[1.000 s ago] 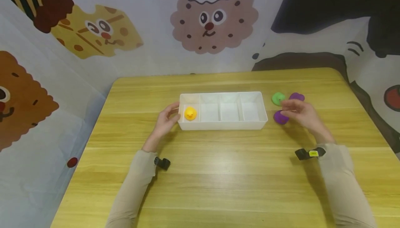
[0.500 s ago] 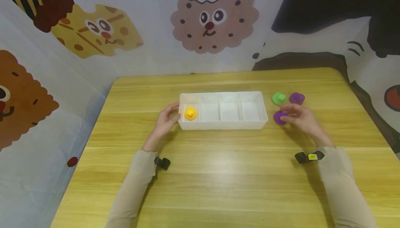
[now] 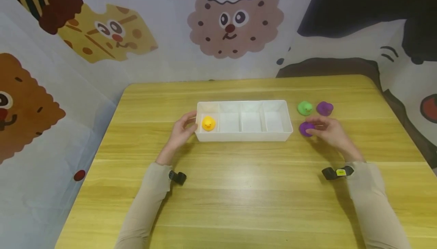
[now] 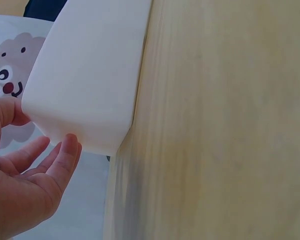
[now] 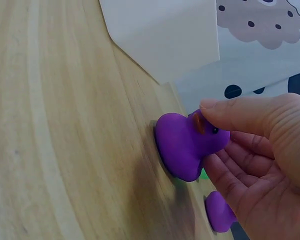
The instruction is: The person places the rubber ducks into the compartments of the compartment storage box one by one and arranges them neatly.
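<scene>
My right hand (image 3: 329, 131) pinches the head of a purple rubber duck (image 5: 182, 145) between thumb and fingers. That duck sits on the wooden table, just right of a white box (image 3: 244, 137) split into compartments. Against the box's left end rests my left hand (image 3: 181, 129), its fingertips (image 4: 69, 142) lightly on the end wall in the left wrist view. A yellow rubber duck (image 3: 208, 123) lies in the leftmost compartment. Behind the right hand stand a green rubber duck (image 3: 305, 108) and a second purple duck (image 3: 324, 108).
The wooden table (image 3: 218, 196) stretches in front of the box and between the forearms. A cloth backdrop (image 3: 170, 67) with cartoon figures hangs behind the table and along its sides.
My right hand has come down a little, and its thumb and fingers have closed on the near purple duck. The left hand keeps its place at the box.
</scene>
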The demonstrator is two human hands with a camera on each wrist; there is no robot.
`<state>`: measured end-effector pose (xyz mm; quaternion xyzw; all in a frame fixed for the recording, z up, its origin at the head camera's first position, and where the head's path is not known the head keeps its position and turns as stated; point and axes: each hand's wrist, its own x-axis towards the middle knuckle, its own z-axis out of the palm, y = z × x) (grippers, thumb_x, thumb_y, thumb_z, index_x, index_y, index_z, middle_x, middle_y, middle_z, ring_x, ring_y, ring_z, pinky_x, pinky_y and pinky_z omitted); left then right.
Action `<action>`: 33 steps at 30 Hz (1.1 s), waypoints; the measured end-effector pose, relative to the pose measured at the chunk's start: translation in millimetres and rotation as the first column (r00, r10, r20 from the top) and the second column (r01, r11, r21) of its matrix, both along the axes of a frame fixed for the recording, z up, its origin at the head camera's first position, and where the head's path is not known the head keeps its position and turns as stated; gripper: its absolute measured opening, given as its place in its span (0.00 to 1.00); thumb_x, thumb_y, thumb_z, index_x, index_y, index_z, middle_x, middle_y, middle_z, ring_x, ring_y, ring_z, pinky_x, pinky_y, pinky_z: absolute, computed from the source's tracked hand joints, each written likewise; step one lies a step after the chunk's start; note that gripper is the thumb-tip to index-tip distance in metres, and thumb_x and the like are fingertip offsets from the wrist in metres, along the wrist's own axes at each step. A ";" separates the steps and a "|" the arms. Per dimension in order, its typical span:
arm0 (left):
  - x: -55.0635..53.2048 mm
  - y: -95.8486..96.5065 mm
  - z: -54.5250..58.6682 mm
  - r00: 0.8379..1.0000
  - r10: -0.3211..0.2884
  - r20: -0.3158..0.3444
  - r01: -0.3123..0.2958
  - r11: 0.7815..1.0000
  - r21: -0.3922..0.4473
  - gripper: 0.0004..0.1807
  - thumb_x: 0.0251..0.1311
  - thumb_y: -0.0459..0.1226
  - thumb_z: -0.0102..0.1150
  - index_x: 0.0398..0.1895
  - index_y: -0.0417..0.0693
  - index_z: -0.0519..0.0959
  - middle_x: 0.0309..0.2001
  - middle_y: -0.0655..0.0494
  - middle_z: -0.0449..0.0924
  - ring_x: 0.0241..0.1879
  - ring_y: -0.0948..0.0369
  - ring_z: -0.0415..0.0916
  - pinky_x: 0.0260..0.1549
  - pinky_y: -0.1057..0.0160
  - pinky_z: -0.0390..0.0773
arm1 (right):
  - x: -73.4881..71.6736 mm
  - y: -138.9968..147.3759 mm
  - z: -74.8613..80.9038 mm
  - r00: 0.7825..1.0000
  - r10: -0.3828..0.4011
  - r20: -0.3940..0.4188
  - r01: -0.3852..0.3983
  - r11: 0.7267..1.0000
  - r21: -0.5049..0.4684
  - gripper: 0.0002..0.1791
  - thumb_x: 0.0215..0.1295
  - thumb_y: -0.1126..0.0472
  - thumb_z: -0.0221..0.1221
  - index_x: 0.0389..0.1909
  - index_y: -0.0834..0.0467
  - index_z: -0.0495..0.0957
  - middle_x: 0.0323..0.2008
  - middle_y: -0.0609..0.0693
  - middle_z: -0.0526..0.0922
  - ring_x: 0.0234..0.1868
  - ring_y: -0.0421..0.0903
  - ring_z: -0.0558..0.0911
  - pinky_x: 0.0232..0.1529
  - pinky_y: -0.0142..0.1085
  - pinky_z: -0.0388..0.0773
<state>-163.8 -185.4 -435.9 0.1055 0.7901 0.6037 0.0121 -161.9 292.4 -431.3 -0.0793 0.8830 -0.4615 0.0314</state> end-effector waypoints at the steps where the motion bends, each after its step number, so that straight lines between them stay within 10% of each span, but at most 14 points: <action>1: -0.1 0.1 0.0 1.000 -0.003 -0.001 0.003 1.000 -0.001 0.25 0.63 0.24 0.49 0.64 0.29 0.62 0.64 0.36 0.62 0.60 0.42 0.64 0.54 0.47 0.73 | 0.3 -0.1 0.0 1.000 -0.006 0.000 0.006 1.000 -0.004 0.21 0.58 0.66 0.63 0.51 0.70 0.73 0.45 0.58 0.80 0.37 0.24 0.75 0.36 0.22 0.77; 11: 0.3 0.3 -0.1 1.000 0.008 0.014 -0.007 1.000 -0.010 0.25 0.63 0.25 0.49 0.64 0.32 0.63 0.64 0.39 0.63 0.60 0.44 0.65 0.54 0.49 0.73 | -0.5 2.2 2.7 0.999 -0.040 -0.015 0.041 0.998 0.042 0.21 0.59 0.61 0.64 0.50 0.69 0.75 0.46 0.64 0.80 0.35 0.21 0.74 0.35 0.19 0.75; 19: 5.2 2.7 13.4 0.999 -0.011 0.037 0.010 1.000 0.013 0.26 0.62 0.23 0.49 0.64 0.28 0.61 0.64 0.34 0.61 0.61 0.41 0.63 0.55 0.46 0.71 | -4.1 4.5 11.6 0.995 -0.075 -0.060 0.075 0.997 -0.008 0.19 0.57 0.64 0.65 0.46 0.71 0.76 0.34 0.28 0.78 0.33 0.23 0.76 0.34 0.19 0.76; 26: 13.4 8.4 31.3 0.999 -0.004 0.053 0.004 1.000 0.002 0.25 0.61 0.22 0.47 0.63 0.24 0.60 0.64 0.31 0.60 0.60 0.38 0.62 0.55 0.46 0.71 | -9.6 5.2 24.6 0.989 -0.085 -0.121 0.084 0.996 -0.019 0.17 0.56 0.66 0.65 0.44 0.72 0.77 0.34 0.26 0.76 0.32 0.23 0.77 0.32 0.19 0.76; 33: 4.8 3.1 13.9 0.999 -0.002 0.049 0.001 1.000 0.015 0.26 0.62 0.23 0.49 0.64 0.28 0.61 0.64 0.34 0.62 0.60 0.41 0.63 0.55 0.50 0.73 | -14.8 8.1 44.4 0.990 -0.094 -0.102 0.098 0.994 0.038 0.19 0.57 0.63 0.65 0.45 0.71 0.77 0.32 0.22 0.74 0.32 0.22 0.76 0.32 0.17 0.75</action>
